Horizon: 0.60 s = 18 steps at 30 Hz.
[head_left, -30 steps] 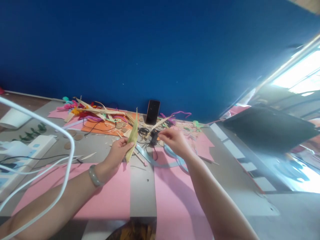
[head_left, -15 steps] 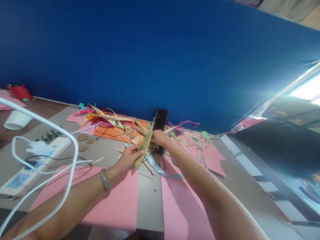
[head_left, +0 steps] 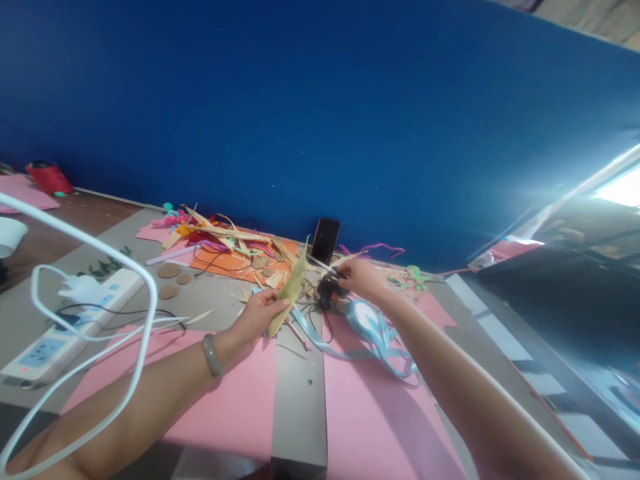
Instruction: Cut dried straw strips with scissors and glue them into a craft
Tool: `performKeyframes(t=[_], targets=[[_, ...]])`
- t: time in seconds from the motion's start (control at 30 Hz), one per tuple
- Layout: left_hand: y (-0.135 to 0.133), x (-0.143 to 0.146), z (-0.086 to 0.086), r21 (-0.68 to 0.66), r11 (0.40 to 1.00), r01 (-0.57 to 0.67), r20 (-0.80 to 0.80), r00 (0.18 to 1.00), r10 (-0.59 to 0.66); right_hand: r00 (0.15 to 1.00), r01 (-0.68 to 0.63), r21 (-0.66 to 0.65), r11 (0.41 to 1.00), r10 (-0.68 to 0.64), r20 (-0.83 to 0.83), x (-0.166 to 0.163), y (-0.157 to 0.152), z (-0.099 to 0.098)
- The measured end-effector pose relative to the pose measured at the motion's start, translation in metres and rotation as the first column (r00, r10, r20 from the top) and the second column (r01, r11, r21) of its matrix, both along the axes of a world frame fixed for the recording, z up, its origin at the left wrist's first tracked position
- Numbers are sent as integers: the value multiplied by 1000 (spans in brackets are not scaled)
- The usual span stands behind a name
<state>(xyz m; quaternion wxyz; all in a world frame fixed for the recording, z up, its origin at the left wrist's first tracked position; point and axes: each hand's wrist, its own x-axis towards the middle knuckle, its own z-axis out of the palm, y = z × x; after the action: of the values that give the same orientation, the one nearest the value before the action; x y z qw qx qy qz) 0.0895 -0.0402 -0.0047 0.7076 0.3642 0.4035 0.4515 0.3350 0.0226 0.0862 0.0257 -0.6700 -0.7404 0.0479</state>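
My left hand (head_left: pixel 264 311), wearing a bracelet on its wrist, pinches a yellow-green corn husk (head_left: pixel 291 290) that stands tilted with its point upward. Right of it, my right hand (head_left: pixel 359 277) is closed around the dark handle of what look like scissors (head_left: pixel 325 267); their pale blades point left toward the husk without touching it. Behind them a dark phone (head_left: pixel 326 239) leans upright, with a black stand (head_left: pixel 327 292) below. Light blue ribbon (head_left: pixel 365 320) lies partly on a roll beside my right forearm.
Pink paper sheets (head_left: pixel 235 393) cover parts of the grey table. Husk strips and pipe cleaners lie along the blue wall (head_left: pixel 300 120), some on orange paper (head_left: pixel 225 265). To the left are round wooden slices (head_left: pixel 169 271), a power strip (head_left: pixel 75 327) and a white cable (head_left: pixel 150 293) crossing the view.
My right hand has moved away from the husk to the right and now shows the scissors. The ribbon roll and black stand have come into sight. My left hand keeps the husk in place.
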Motion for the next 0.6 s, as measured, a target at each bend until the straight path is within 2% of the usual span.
performKeyframes(t=[0.03, 0.1, 0.13, 0.2, 0.33, 0.47, 0.6], targets=[[1, 0, -1, 1, 1000, -6, 0, 1000, 6, 1000, 11, 0, 1000, -11, -26, 7, -8, 3], [4, 0, -3, 1, 1000, -11, 0, 1000, 11, 982, 38, 17, 999, -35, -187, 20, -26, 8], [5, 0, -5, -1, 1000, -15, 2, 1000, 15, 972, -7, -11, 1000, 5, -234, 25, -36, 10], [6, 1, -7, -5, 1000, -26, 11, 1000, 26, 950, -128, -139, 982, 81, -302, 30, -56, 11], [4, 1, -9, 6, 1000, -20, 37, 999, 20, 889, -234, -344, 909, 57, -454, 21, -87, 6], [0, 2, -7, 17, 1000, 13, 58, 998, -14, 828, -293, -425, 857, 5, -561, 7, -94, -6], [-4, 2, -4, 21, 998, 61, 64, 996, -63, 812, -344, -434, 833, 32, -583, -1, -88, -17]])
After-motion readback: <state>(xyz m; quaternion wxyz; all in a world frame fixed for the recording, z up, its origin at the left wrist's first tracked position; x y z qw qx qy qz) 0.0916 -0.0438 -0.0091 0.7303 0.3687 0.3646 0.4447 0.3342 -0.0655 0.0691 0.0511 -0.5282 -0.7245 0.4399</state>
